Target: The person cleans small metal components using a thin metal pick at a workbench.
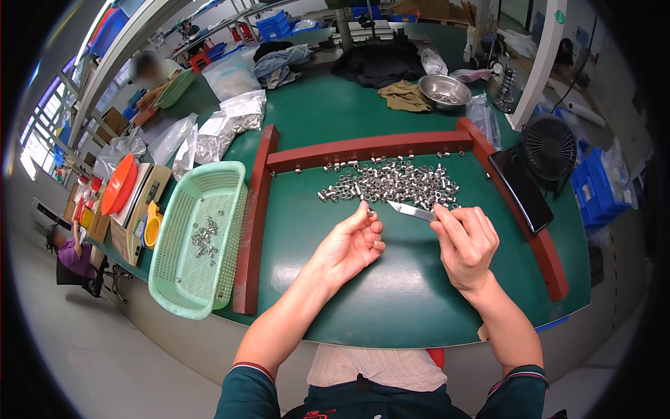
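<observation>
A small metal ring (370, 211) is pinched between the thumb and fingertips of my left hand (349, 246), whose other fingers curl in. My right hand (466, 246) grips a craft knife (412, 211) with a flat, pointed metal blade. The blade's tip points left toward the ring, a short gap away from it. Just beyond both hands, a loose pile of shiny metal rings (401, 180) is spread over the green table (335, 279). Most of the knife's handle is hidden inside my right fist.
A dark red frame (370, 146) borders the pile on three sides. Left of it stands a green mesh basket (162, 237) with some metal pieces inside. A phone (522, 190) leans on the right bar beside a black fan (550, 148). Farther back are a metal bowl (460, 102) and bagged parts (230, 129).
</observation>
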Demonstrator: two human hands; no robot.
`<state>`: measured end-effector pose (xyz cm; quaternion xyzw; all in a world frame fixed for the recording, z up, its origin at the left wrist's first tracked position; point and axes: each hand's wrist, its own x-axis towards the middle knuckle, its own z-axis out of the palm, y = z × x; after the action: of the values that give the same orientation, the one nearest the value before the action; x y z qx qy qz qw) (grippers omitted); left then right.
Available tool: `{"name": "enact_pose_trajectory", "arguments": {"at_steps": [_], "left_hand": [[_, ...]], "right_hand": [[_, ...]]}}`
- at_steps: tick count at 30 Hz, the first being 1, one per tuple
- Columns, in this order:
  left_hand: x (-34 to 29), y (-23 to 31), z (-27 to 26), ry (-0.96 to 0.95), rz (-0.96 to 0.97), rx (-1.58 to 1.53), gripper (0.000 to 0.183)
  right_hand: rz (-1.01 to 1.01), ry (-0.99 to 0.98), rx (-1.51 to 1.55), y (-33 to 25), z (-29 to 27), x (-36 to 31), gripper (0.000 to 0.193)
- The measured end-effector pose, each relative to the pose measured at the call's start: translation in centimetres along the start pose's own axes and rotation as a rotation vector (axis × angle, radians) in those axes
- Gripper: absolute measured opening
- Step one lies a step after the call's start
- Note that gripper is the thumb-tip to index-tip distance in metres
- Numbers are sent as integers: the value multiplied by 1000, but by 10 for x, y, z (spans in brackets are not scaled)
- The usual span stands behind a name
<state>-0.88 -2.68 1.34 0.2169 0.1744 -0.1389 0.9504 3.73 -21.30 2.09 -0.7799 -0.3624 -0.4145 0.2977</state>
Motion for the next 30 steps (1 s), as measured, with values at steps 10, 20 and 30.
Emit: {"name": "enact_pose_trajectory", "arguments": {"at_steps": [10, 20, 30], "left_hand": [[0, -1, 0, 3, -29, 17, 23], [4, -1, -9, -31, -24, 82, 24], [2, -2, -5, -10, -6, 80, 22]], "right_hand": [[27, -33, 26, -2, 0, -1, 25], [43, -67, 35, -3, 1, -2, 23], [74, -162, 58, -5, 1, -2, 17]]}}
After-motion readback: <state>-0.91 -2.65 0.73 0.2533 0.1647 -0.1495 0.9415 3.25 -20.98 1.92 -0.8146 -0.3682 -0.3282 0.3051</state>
